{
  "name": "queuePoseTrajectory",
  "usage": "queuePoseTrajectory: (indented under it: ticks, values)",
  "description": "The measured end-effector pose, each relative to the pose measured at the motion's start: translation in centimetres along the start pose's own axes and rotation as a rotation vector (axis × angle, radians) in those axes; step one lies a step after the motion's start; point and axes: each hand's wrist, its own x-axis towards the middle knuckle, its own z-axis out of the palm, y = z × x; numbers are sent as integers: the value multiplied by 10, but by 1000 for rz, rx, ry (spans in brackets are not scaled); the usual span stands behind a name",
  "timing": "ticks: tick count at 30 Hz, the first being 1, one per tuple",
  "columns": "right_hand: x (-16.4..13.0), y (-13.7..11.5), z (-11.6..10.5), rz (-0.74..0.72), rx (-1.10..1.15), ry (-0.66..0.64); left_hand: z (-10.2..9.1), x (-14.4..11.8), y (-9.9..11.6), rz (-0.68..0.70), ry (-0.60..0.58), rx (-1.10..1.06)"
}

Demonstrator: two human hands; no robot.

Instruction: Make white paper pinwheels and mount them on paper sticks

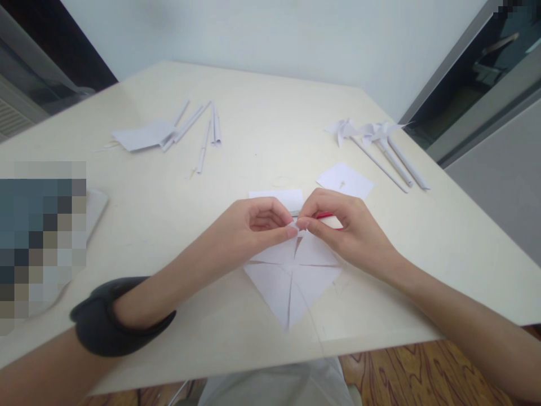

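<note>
clearly the cut paper square (291, 276) is light, thin and limp, so it is judged easy to crease or tear and best taken by the loose tips of its flaps rather than by the flat middle. it lies on the near middle of the table (262, 146), turned like a diamond, white, with slits running from the corners toward the centre. one flap tip is pinched at the far side of the sheet between the thumb and forefinger of the left hand (257, 223), and the right hand (338, 223) is closed on the same spot, fingertips touching, with something red (324, 215) partly hidden under it; what that is cannot be told. rolled paper sticks (198, 127) lie at the far left, finished pinwheels (376, 138) at the far right, and a small paper sheet (344, 179) just beyond the right hand
</note>
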Motion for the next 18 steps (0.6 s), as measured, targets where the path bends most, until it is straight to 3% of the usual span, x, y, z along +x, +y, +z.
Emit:
queuePoseTrajectory:
  ticks: [18]
  values:
    - [2, 5, 1, 98, 126, -58, -2, -1, -6, 143, 62, 142]
